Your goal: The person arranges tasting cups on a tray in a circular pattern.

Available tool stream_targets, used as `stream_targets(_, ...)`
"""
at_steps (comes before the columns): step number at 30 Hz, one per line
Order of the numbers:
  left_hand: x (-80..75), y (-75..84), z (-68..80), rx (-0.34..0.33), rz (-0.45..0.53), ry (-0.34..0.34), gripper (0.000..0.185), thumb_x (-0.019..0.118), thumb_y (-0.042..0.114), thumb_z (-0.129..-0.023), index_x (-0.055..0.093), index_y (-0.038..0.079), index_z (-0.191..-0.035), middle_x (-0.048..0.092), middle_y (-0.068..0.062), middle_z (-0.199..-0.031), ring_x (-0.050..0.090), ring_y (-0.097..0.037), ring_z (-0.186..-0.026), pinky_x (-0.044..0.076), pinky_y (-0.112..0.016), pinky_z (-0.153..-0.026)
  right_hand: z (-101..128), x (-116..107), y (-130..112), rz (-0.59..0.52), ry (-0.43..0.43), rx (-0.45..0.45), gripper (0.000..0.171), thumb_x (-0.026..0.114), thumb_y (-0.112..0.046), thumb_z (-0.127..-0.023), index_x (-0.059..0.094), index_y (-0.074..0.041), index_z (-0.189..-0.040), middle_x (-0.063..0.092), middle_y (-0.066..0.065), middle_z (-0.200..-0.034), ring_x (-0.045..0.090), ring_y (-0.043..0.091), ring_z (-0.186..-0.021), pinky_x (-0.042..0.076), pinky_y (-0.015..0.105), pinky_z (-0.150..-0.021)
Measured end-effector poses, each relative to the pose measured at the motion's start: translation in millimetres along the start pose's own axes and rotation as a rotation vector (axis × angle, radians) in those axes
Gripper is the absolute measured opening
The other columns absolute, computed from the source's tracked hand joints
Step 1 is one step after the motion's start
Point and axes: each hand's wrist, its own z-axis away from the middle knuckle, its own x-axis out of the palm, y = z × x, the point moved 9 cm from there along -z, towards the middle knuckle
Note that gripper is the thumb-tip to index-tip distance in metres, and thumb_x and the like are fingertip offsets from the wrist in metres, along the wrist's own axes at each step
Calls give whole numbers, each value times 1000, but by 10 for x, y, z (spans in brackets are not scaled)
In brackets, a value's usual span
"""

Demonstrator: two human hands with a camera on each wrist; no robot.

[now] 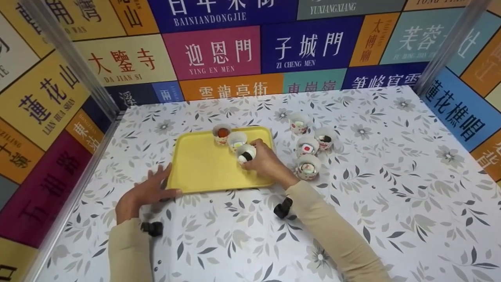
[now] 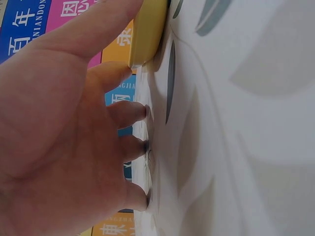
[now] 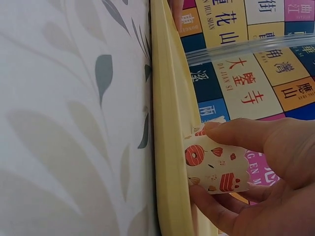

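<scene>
A printed paper cup [image 1: 246, 153] with a white rice ball banded in black is gripped by the right hand [image 1: 267, 161], fingers curled round its wall, over the right part of the yellow tray [image 1: 203, 166]. On the tray behind it, two more cups are seen: one with an orange piece [image 1: 222, 134], one with a pale filling [image 1: 237, 141]. Four filled cups [image 1: 309, 148] are clustered on the floral tablecloth [image 1: 391, 188] just right of the tray. The left hand [image 1: 146, 192] is spread flat, thumb touching the tray's near left edge, fingertips [image 2: 142, 112] on the cloth, nothing held. Wall panels are lettered "YING EN MEN" [image 1: 211, 53], "ZI CHENG MEN" [image 1: 309, 46], "DA JIAN SI" [image 1: 122, 62].
</scene>
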Motion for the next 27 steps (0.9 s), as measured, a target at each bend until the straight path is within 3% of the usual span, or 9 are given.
stream_targets(5,-12,16,6,15,-16,1,111,66,63,-86,-6,25,-161,-17,-18,-167,-24,-49,-149,-18,-80,-108,18,-11,0,-13,12,-2,74,83,-6,-77,43,-6,-140,59,16,-132,57,28,-117,48,38,-105)
stream_targets(14,8,8,5,-2,-9,-3,110,65,66,-86,-6,28,-161,-18,-16,-167,-25,-47,-150,-19,-78,-109,71,-66,-56,-15,3,-29,76,83,-6,-78,42,-4,-143,54,18,-139,55,29,-123,46,38,-108)
stream_targets(27,14,-8,18,-20,33,-13,114,68,68,-81,-6,33,-160,-20,-11,-167,-27,-43,-150,-19,-76,-110,368,-413,-243,65,17,-139,65,79,-15,-85,47,-5,-140,50,16,-144,50,33,-135,45,44,-112)
